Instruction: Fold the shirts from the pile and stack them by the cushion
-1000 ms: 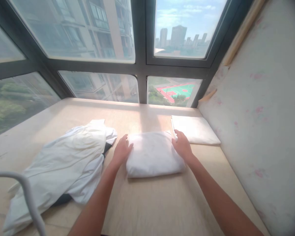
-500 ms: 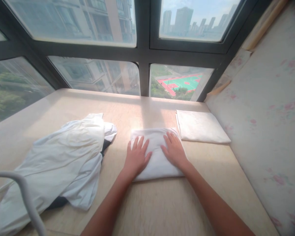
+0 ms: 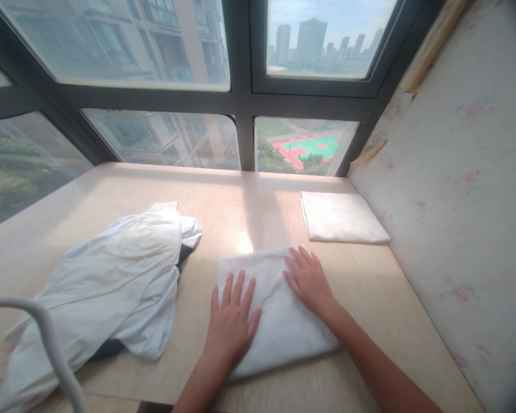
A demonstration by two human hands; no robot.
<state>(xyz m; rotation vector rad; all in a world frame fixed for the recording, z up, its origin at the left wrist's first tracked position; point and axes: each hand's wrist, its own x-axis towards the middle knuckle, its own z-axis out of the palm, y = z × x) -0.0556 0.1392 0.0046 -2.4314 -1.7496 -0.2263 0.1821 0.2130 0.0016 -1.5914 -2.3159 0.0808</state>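
Shifted toward 6 o'clock, the cloth (image 3: 284, 327) is lying on the desk (image 3: 361, 281) under the left hand (image 3: 232, 324) and right hand (image 3: 312, 281), fingers spreading; a 2nd cloth (image 3: 344, 217) is lying at its 1 o'clock, clothes (image 3: 112, 275) at 9.

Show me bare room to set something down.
Bare wood: between the right forearm, the wall and the far folded cloth; between the clothes pile and the window frame. Crowded: that pile, and the near folded cloth under left hand and right hand.
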